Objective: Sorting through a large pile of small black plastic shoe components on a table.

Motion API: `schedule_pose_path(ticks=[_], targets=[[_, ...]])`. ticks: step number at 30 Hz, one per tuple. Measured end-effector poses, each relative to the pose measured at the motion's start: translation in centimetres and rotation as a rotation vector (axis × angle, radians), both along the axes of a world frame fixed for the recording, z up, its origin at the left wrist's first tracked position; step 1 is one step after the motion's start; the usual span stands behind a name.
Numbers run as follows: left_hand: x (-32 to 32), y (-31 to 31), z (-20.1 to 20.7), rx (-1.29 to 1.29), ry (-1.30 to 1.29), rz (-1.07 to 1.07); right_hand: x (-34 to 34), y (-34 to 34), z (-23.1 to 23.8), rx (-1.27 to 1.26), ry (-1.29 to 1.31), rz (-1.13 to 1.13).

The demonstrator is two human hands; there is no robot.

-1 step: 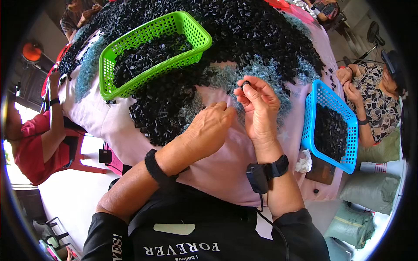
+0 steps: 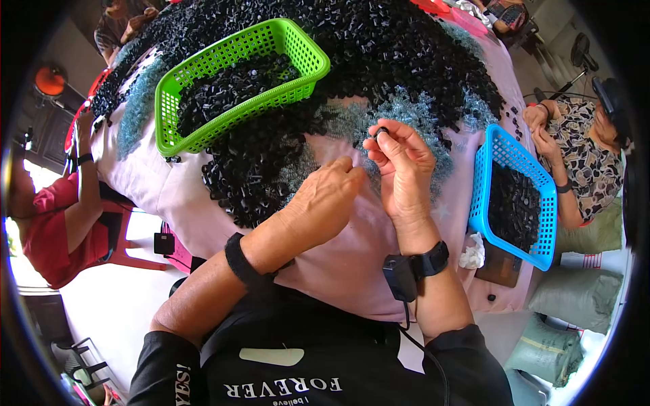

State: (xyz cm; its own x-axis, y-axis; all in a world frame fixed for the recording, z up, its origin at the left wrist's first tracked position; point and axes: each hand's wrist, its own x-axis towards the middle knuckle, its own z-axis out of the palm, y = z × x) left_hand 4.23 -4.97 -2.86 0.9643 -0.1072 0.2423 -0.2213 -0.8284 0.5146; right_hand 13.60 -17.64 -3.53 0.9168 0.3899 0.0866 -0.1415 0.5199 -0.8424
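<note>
Between the thumb and fingers of my right hand (image 2: 409,172) is a small round black plastic part (image 2: 382,130). My left hand (image 2: 323,197) is close beside it on the left, back of the hand up, with curled fingers over the edge of a spring pile. Whatever those fingers may grip is hidden. Just beyond both hands lies a heap of thin silvery-blue metal springs (image 2: 403,111). Left of them spreads a heap of small black plastic parts (image 2: 247,183).
A green basket (image 2: 237,111) of black parts stands at the far left, and a blue basket (image 2: 482,183) of black parts at the right. Crumpled tissue (image 2: 472,254) lies on the pink cloth (image 2: 379,271). Co-workers sit around the table. A cable hangs from my right wrist.
</note>
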Motion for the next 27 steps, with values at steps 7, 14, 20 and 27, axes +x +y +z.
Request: schedule_pose_path(ticks=[7, 14, 20, 27], targets=[[-0.2, 1.5, 0.0, -0.212, -0.057, 0.044, -0.5, 0.2, 0.4, -0.06, 0.013, 0.018], [0.0, 2.5, 1.7, -0.382, -0.115, 0.208, -0.3, 0.6, 0.1, -0.323, -0.212, 0.021], [-0.4, 2.9, 2.5, -0.428, -0.139, 0.226, -1.0, 0.8, 0.2, -0.445, -0.256, 0.163], [-0.2, 2.5, 2.5, -0.348, -0.171, 0.2, -1.0, 0.8, -0.2, -0.465, -0.304, 0.167]])
